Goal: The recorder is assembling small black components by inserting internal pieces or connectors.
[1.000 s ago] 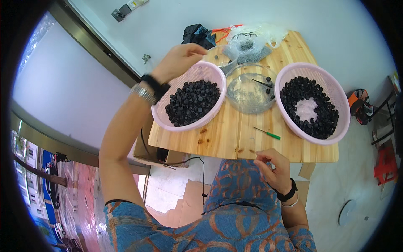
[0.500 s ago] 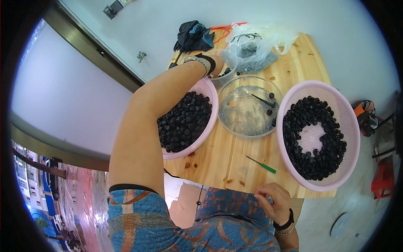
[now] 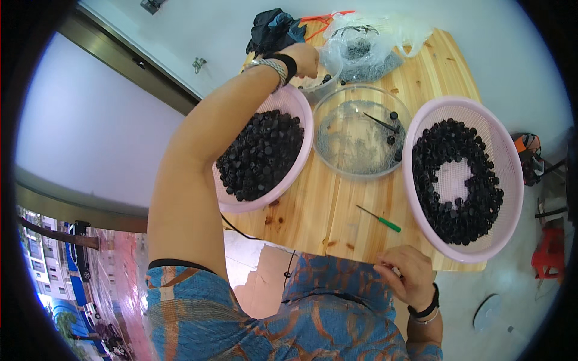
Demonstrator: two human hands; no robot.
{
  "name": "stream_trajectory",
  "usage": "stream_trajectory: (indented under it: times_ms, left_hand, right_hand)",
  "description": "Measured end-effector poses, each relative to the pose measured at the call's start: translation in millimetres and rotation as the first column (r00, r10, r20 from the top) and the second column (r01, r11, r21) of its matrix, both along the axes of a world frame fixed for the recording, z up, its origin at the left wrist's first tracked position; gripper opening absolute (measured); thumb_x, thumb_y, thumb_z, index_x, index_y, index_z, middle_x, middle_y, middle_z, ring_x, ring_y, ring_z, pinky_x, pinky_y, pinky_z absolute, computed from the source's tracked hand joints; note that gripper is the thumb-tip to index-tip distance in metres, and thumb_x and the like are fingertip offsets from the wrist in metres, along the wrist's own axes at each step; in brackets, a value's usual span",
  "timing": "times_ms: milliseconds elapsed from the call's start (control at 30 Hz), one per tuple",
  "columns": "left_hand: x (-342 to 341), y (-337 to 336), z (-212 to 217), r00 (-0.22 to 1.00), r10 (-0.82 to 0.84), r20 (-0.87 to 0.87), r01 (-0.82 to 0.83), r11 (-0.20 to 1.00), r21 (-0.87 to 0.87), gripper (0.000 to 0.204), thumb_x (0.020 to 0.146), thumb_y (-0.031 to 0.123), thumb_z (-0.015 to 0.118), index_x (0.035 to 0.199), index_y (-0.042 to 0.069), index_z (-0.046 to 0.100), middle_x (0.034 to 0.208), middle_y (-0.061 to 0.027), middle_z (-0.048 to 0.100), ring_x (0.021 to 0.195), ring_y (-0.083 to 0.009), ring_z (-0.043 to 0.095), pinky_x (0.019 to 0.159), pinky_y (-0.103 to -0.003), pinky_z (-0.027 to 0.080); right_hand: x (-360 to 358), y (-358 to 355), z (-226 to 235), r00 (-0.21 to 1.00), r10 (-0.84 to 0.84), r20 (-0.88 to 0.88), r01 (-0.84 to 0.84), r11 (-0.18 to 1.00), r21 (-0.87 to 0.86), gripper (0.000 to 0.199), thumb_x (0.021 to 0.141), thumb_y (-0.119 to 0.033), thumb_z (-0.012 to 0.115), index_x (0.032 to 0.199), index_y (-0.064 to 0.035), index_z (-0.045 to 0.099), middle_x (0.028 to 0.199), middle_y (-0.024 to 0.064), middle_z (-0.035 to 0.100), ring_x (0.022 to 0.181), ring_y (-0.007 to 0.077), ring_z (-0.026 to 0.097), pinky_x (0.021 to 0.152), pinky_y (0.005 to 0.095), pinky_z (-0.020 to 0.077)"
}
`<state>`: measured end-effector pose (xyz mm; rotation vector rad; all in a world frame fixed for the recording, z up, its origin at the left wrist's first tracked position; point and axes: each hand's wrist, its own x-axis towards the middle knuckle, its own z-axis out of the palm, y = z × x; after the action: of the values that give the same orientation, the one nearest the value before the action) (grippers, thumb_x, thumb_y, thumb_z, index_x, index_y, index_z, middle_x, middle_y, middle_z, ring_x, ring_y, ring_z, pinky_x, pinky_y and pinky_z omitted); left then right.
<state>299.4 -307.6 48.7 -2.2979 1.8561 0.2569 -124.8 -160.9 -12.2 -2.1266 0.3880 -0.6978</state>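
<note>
My left hand (image 3: 306, 59) is over the rim of a clear plastic tub (image 3: 325, 93) at the back of the table. Its fingers are curled together, and whatever they hold, if anything, is hidden. A few small black caps (image 3: 327, 79) lie in that tub. At the table's front edge hovers my right hand (image 3: 410, 274), its fingers loosely bent and the thumb apart, with nothing visible in it. Beyond it lies a small screwdriver with a green handle (image 3: 389, 224). A round clear tray (image 3: 361, 171) in the middle holds thin metallic pieces, black tweezers (image 3: 381, 122) and a few black caps.
Pink mesh baskets full of small black parts stand left (image 3: 283, 195) and right (image 3: 512, 222) on the wooden table (image 3: 355, 198). Farther back are a plastic bag (image 3: 367, 54) of grey metal pieces and a dark folded umbrella (image 3: 271, 33). A red stool (image 3: 548, 253) stands at right.
My left hand has lifted out of the clear tub to its rim. The right hand has shifted slightly right, still loosely bent. The whole view has tilted a little.
</note>
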Motion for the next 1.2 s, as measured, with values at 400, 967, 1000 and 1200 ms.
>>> stream_trajectory:
  times_ms: [400,967,1000,1200]
  left_hand:
    - [-4.5,48.4,9.2,0.929,-0.038,-0.369,-0.126,0.904,-0.409,0.011,0.069,0.009,0.064,0.073,0.0,0.061,0.063,-0.0065,0.062,0.055,-0.0123,0.061,0.051,-0.025,0.05]
    - [-121.0,342.0,47.5,-0.315,-0.108,-0.943,-0.309,0.951,-0.006,0.02,0.08,0.0,0.06,0.1,-0.001,0.054,0.09,-0.0102,0.061,0.075,-0.0114,0.06,0.065,-0.024,0.051]
    - [-122.0,353.3,35.3,-0.374,-0.054,-0.926,-0.317,0.946,0.073,0.02,0.081,-0.002,0.059,0.099,-0.001,0.054,0.092,-0.0108,0.061,0.077,-0.012,0.061,0.067,-0.024,0.051]
    - [-138.0,365.7,-39.8,-0.563,-0.024,-0.826,-0.458,0.841,0.288,0.02,0.081,-0.007,0.053,0.099,0.002,0.054,0.095,-0.0146,0.06,0.078,-0.0161,0.061,0.068,-0.025,0.052]
  right_hand:
    - [36.6,-8.2,96.2,0.975,-0.004,-0.221,-0.092,0.902,-0.422,0.017,0.071,-0.014,0.067,0.082,-0.0066,0.057,0.067,0.0082,0.052,0.057,0.025,0.054,0.052,0.0344,0.0425]
    - [245.5,-141.2,11.5,0.61,-0.361,-0.705,-0.296,0.722,-0.626,0.008,0.061,-0.005,0.061,0.068,-0.0054,0.064,0.069,0.0154,0.063,0.068,0.0309,0.061,0.058,0.0403,0.0469]
    - [249.9,-136.6,15.1,0.608,-0.358,-0.708,-0.3,0.722,-0.623,0.008,0.061,-0.005,0.061,0.068,-0.0054,0.064,0.069,0.0154,0.063,0.068,0.0309,0.061,0.058,0.0403,0.0469]
    - [252.5,-134.5,15.3,0.432,-0.264,-0.863,-0.278,0.871,-0.406,0.007,0.06,-0.006,0.064,0.067,-0.0068,0.064,0.068,0.0124,0.063,0.068,0.0265,0.062,0.057,0.0377,0.0472]
